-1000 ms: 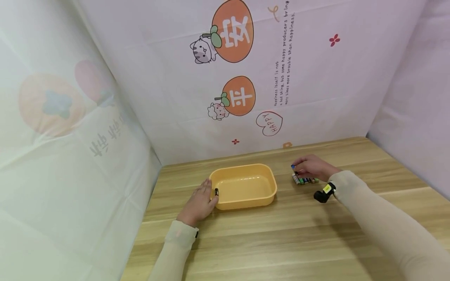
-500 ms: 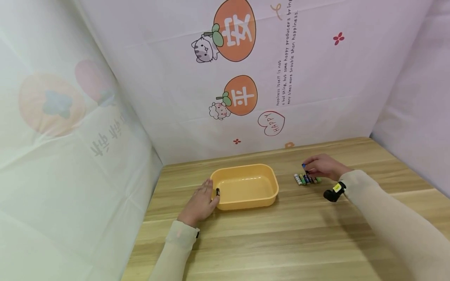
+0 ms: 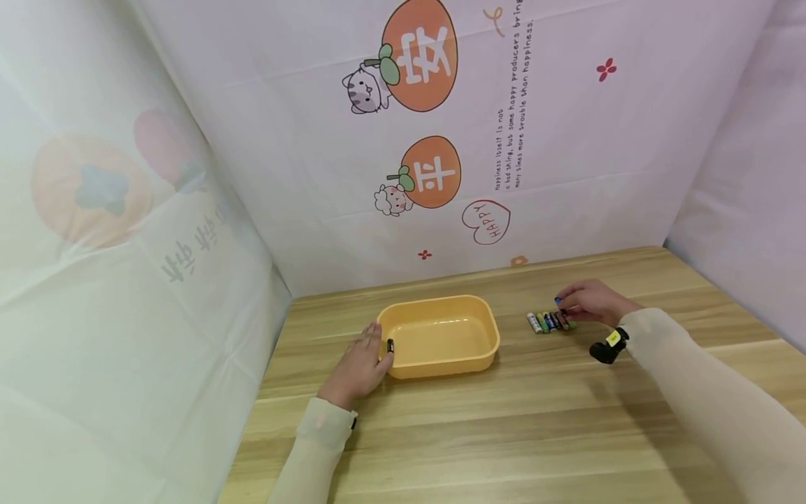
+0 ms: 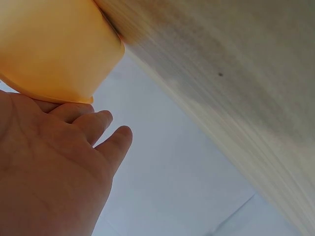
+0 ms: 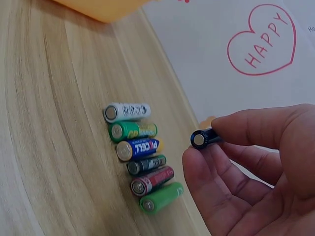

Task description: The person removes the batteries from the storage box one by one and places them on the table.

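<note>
Between thumb and fingertips, my right hand pinches a small battery with a dark blue wrapper, its flat end showing in the right wrist view. It hovers above a row of several batteries lying side by side on the table. In the right wrist view these include a white battery, a blue battery, a red battery and a light green battery. My left hand rests against the left end of a yellow tray, fingers extended. Inside, a black battery lies near the thumb.
The wood-grain table ends at a white printed cloth standing upright behind it. Another cloth closes off the left side, and a plain one the right. The tray sits left of the battery row.
My right hand has moved to the right along the row with the battery still pinched, uncovering more of the batteries. The left hand stays at the tray.
</note>
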`<act>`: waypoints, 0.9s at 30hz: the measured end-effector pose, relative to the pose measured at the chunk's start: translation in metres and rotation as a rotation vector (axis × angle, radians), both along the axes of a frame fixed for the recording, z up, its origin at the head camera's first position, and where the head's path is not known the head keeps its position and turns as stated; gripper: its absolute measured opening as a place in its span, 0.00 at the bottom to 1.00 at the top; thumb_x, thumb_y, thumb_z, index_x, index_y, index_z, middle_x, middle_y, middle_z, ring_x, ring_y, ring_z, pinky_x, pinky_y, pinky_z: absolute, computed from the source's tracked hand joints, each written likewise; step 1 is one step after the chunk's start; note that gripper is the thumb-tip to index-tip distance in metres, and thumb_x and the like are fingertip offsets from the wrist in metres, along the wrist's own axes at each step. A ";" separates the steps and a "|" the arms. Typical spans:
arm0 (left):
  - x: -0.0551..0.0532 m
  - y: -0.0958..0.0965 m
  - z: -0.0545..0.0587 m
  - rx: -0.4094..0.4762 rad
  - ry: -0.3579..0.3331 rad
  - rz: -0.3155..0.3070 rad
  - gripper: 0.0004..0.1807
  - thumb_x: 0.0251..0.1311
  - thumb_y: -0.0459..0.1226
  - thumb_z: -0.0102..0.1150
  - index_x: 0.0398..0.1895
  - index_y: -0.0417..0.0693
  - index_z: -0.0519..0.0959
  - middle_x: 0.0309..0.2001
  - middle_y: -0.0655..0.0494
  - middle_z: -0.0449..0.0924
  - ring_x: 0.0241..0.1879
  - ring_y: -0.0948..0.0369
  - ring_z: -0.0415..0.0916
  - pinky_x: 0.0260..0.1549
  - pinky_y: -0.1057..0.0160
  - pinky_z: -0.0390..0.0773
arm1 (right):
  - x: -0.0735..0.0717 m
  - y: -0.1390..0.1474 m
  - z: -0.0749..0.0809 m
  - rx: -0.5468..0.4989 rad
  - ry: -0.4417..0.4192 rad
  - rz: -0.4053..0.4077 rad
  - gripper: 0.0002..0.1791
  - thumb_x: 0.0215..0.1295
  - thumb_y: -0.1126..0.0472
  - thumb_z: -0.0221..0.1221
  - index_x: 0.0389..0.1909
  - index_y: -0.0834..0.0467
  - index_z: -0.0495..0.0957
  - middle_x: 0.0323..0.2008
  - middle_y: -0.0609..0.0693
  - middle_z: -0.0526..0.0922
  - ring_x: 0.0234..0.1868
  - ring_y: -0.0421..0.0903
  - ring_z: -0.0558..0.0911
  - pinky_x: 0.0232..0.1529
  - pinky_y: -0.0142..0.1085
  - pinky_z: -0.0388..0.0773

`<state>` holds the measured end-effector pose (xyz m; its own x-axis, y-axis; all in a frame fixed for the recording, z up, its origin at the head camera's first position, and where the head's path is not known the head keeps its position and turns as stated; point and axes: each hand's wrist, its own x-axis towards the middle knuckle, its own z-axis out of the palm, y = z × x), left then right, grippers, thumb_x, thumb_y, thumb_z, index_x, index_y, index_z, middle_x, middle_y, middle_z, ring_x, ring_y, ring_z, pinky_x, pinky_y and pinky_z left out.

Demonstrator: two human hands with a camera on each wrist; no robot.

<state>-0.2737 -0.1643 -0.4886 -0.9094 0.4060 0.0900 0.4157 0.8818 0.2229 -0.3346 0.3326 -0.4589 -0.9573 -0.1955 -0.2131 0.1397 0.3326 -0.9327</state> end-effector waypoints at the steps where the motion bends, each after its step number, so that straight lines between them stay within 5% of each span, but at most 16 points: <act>1: 0.000 0.000 0.000 -0.002 0.000 0.000 0.42 0.74 0.59 0.25 0.76 0.35 0.43 0.76 0.43 0.41 0.75 0.53 0.39 0.70 0.52 0.47 | 0.000 0.001 -0.001 0.007 0.001 0.000 0.28 0.67 0.68 0.56 0.62 0.80 0.61 0.40 0.53 0.80 0.40 0.46 0.82 0.44 0.41 0.81; 17: -0.001 -0.001 -0.001 0.010 -0.031 0.000 0.43 0.73 0.60 0.23 0.76 0.36 0.42 0.77 0.46 0.38 0.75 0.54 0.37 0.70 0.51 0.47 | -0.002 0.017 -0.007 0.029 0.006 -0.002 0.27 0.68 0.67 0.56 0.61 0.81 0.62 0.49 0.64 0.76 0.41 0.46 0.82 0.45 0.43 0.81; 27: 0.000 -0.001 -0.002 0.012 -0.023 -0.002 0.43 0.72 0.61 0.20 0.76 0.36 0.42 0.77 0.45 0.38 0.75 0.52 0.38 0.70 0.50 0.47 | -0.002 0.022 -0.011 0.028 -0.011 -0.024 0.26 0.67 0.69 0.56 0.59 0.82 0.63 0.44 0.59 0.79 0.38 0.46 0.82 0.44 0.44 0.81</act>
